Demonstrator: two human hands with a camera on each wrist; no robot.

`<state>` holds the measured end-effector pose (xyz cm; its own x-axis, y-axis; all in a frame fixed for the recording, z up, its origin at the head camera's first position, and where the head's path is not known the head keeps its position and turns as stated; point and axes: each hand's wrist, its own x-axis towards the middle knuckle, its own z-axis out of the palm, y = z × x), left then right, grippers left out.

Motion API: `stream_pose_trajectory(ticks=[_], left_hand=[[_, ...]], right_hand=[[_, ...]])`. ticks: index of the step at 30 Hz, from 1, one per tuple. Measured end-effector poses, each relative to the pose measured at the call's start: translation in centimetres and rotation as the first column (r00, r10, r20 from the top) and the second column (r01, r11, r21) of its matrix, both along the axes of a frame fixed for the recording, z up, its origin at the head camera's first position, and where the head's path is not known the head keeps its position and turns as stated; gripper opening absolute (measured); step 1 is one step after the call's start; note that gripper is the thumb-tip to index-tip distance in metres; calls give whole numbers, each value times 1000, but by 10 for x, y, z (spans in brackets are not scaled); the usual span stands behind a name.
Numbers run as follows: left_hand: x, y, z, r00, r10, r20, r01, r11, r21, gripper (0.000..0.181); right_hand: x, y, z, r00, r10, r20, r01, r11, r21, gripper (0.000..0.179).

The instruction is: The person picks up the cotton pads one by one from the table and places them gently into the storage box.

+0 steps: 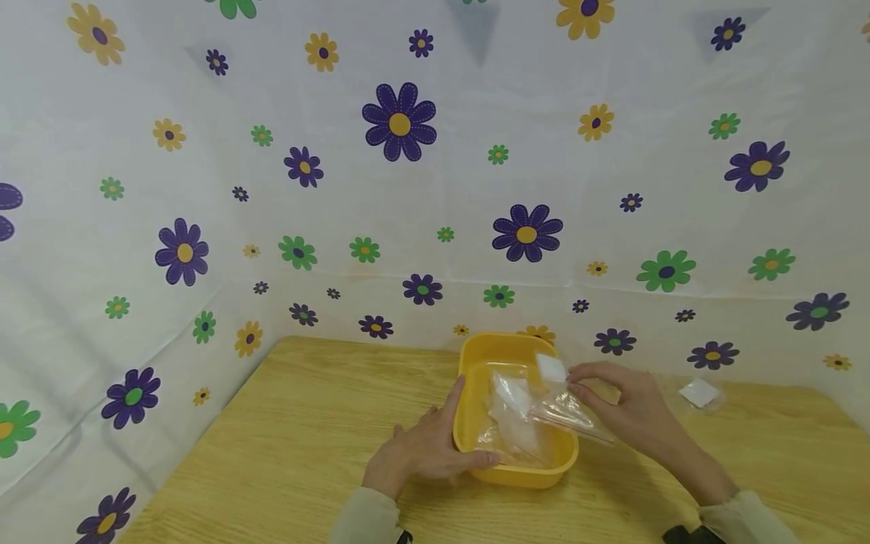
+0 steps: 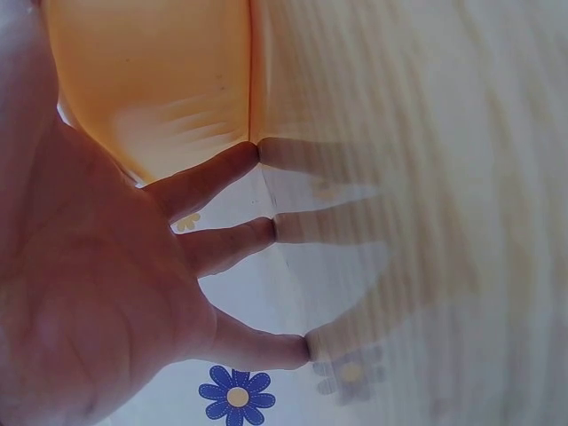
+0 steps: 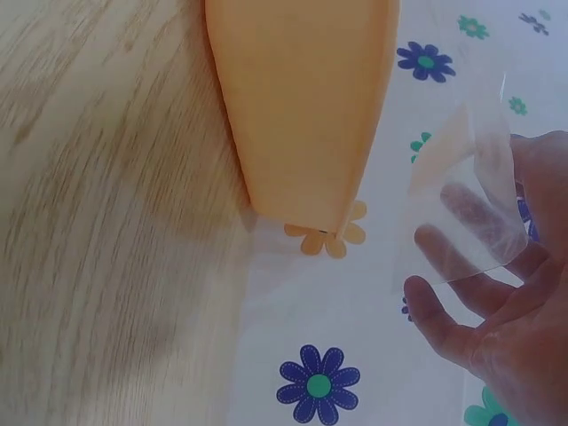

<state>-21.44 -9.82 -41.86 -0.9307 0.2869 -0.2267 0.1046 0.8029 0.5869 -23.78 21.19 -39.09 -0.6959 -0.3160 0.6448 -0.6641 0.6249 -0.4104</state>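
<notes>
My right hand [image 1: 635,408] pinches a clear plastic bag [image 1: 567,408] by its edge, over the right side of a yellow plastic bin [image 1: 523,477]. A small white square [image 1: 550,368] shows at the upper end of this bag. Inside the bin lie more clear bags with white pieces [image 1: 514,397]. My left hand [image 1: 424,446] is at the bin's left side, its thumb over the near rim. In the left wrist view, straight, spread fingers [image 2: 232,247] of that hand touch the tabletop with their tips. The right wrist view shows the bag [image 3: 461,204] hanging in front of the fingers.
Another clear bag with a white square [image 1: 698,393] lies on the wooden table [image 1: 326,423] at the far right. Behind and to the left hangs a white flowered cloth [image 1: 448,189], close to the table's back edge.
</notes>
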Motion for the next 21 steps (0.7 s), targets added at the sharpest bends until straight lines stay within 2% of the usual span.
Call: stream_pose_trajectory(ticks=[6,12,21], left_hand=[[0,-1,0,1000,1,-2,-1,1000,7,122],[0,-1,0,1000,-4,-8,4,1000,8,122],[1,0,1,1000,-10,-20,9,1000,-14,121]], right_hand=[[-2,-9,-2,998,7,-55,-6,1000,21,26],[-3,-19,-3,995,67,-71,-66,998,17,28],[-4,-34,-4,997,73,-33,-71,994,81,23]])
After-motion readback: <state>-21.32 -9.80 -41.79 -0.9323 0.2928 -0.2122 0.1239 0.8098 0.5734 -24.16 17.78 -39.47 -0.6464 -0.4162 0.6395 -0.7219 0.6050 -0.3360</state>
